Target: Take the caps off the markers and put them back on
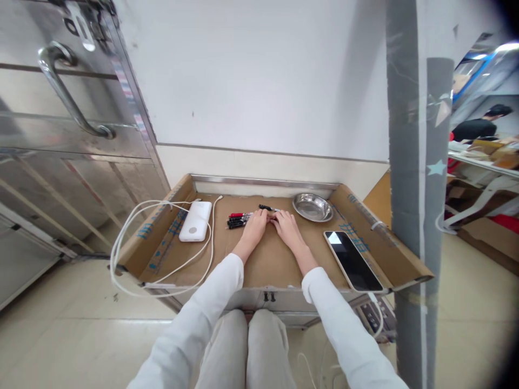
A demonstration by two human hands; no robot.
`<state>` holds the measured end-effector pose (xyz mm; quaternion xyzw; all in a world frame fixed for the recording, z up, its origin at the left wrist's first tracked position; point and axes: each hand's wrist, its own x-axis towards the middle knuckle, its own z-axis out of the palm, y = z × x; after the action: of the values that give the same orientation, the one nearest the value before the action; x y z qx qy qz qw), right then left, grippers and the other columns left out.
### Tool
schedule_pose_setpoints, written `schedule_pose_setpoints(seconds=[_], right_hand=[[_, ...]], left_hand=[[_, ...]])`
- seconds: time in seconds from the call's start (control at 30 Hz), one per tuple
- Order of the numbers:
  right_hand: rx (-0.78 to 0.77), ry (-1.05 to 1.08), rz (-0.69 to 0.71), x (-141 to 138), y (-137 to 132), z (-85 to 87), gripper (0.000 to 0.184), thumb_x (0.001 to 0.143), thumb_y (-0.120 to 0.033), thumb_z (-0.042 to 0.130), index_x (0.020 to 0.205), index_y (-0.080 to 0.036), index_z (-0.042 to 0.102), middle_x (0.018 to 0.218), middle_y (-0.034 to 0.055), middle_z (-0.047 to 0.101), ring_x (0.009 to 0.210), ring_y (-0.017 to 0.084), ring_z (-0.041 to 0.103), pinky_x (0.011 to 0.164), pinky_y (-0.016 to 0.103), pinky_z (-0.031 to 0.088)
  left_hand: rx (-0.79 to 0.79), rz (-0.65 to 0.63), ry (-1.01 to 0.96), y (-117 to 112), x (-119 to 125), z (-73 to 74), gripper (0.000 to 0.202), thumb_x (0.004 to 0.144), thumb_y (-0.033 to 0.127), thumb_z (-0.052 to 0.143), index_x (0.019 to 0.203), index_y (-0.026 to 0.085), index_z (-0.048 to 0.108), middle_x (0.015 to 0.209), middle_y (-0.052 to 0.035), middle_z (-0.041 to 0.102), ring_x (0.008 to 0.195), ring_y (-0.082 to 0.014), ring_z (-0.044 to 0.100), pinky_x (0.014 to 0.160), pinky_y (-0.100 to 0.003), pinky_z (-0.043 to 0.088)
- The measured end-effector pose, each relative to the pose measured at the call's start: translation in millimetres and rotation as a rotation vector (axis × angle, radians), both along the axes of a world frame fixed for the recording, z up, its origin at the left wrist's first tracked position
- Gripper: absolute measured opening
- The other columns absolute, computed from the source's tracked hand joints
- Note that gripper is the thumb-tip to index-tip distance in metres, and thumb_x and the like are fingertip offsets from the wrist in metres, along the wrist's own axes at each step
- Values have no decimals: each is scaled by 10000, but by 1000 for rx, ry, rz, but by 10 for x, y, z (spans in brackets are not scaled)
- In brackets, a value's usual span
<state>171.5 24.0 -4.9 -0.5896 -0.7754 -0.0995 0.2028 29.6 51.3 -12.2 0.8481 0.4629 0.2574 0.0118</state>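
Observation:
My left hand (pixel 256 227) and my right hand (pixel 287 227) meet over the middle of the cardboard-covered table (pixel 267 265). The fingers of both are bent inward and closed at the tips; what they pinch, if anything, is too small and hidden to name. Just beyond the fingertips lies a black pen (pixel 266 207), pointing sideways. Against the left side of my left hand rests a bunch of several pens, with black pens (pixel 235 223) nearest me and a red pen (pixel 235 215) behind them; my hand covers their right ends.
A round metal dish (pixel 313 207) stands at the back right, and a phone (pixel 352 260) lies near the front right. On the left is a white power bank (pixel 195 221) with a looping white cable (pixel 117 254). Raised cardboard flaps edge the sides. Another person (pixel 478 128) sits far right.

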Motion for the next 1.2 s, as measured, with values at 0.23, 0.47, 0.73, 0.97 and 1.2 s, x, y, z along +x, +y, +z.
schedule_pose_setpoints(seconds=[0.23,0.47,0.73,0.97,1.2], right_hand=[[111,-20,-103,39,-60,26,231,931,-216,387,966,-183,613,916,94,597,883,223,494,781,334,344],[285,133,-175,-58,-250,82,325,964,-247,276,1040,-155,578,920,113,617,884,223,519,817,328,361],[218,308,-126,-253,-512,31,292,963,-261,308,1052,-179,573,952,74,673,849,206,547,780,290,399],[149,174,-126,-297,-612,33,282,956,-242,344,1019,-203,617,998,59,690,837,200,555,791,295,378],[81,84,-97,-375,-624,49,286,949,-240,346,1066,-203,605,1014,94,690,889,212,581,810,324,382]], left_hand=[[135,38,-41,61,134,45,391,856,28,328,1221,118,438,1250,-158,521,1117,-216,519,923,-345,417],[134,-59,125,25,185,57,258,909,153,359,1092,133,539,1093,-127,596,1073,-233,531,961,-388,373],[59,-171,116,-543,-207,79,202,934,282,418,991,162,569,980,-85,587,927,-202,565,840,-331,437],[43,85,-60,-590,-404,66,213,948,256,386,1010,150,561,1034,-102,624,969,-208,588,850,-334,452],[26,40,-80,-605,-402,90,207,941,238,400,1047,166,562,1056,-94,625,985,-206,588,868,-343,453]])
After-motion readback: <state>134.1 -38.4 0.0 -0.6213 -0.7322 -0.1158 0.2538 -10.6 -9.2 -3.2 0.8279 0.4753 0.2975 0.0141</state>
